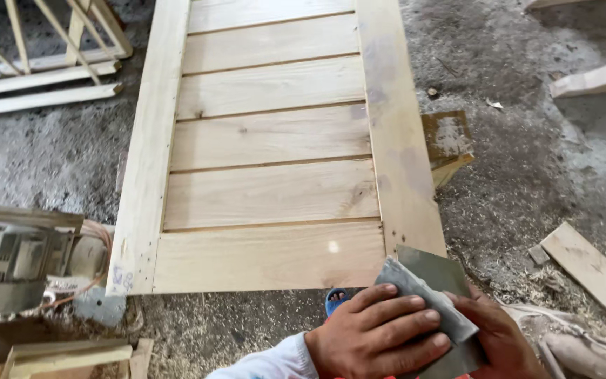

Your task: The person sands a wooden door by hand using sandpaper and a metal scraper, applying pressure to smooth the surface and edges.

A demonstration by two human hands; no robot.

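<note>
My left hand (380, 331) lies flat on top of a grey sheet of sandpaper (426, 275), with its fingers curled over the folded edge. My right hand (501, 338) grips the same sheet from the right side and underneath. Both hands are at the bottom of the view, just off the near right corner of a pale wooden door panel (271, 193). The panel has horizontal slats set between two long side rails. The sandpaper overlaps the near end of the right rail (401, 161). A white sleeve (268, 361) covers my left forearm.
The panel rests on a wooden block (449, 144) above a sawdust-covered floor (527, 189). A machine (15, 267) stands at the left. A wooden lattice frame (43, 63) lies at top left, and loose planks (594, 270) lie at the right. A blue sandal toe (334, 299) shows below the panel.
</note>
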